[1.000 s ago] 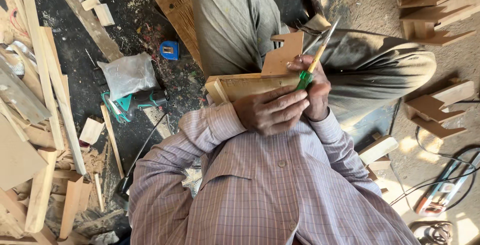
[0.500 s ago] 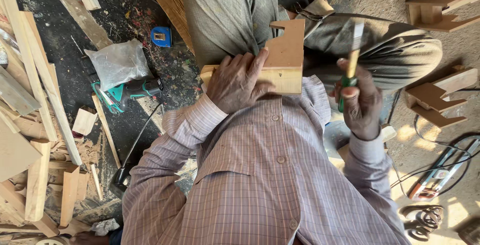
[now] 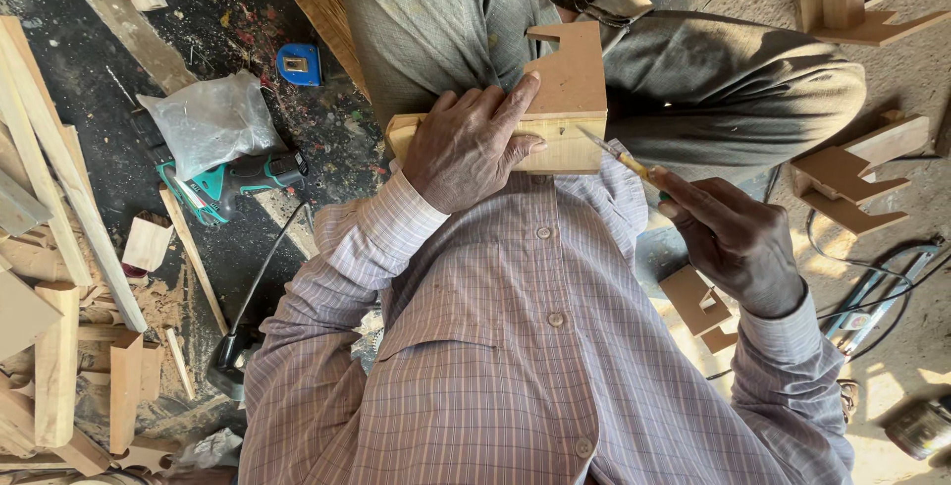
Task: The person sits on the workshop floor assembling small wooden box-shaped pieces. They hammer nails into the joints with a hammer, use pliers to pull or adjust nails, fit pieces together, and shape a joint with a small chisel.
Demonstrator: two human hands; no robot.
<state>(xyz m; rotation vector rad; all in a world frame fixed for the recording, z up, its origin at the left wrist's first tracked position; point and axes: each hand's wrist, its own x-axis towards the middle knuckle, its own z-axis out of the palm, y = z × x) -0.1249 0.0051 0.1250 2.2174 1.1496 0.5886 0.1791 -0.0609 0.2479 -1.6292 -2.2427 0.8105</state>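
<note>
A notched wooden block (image 3: 560, 108) is pressed flat under the left hand (image 3: 466, 148), whose fingers are spread across its face; the block rests on the seated person's lap, near the middle of the view. A screwdriver (image 3: 619, 160) with a yellow and green handle is gripped in the right hand (image 3: 738, 242), the fingers closed round the handle and the metal tip laid against the block's right edge. The two hands are held apart, the right one lower and further right.

On the dark floor to the left, a teal cordless drill (image 3: 223, 188) is seen beneath a clear plastic bag (image 3: 208, 120), with a blue tape measure (image 3: 297, 64) just beyond them. Long wooden slats (image 3: 59, 178) are stacked along the left edge. Similar notched wooden pieces (image 3: 852, 173) are scattered on the right, and black cables (image 3: 882, 282) are trailed across the sandy ground near them.
</note>
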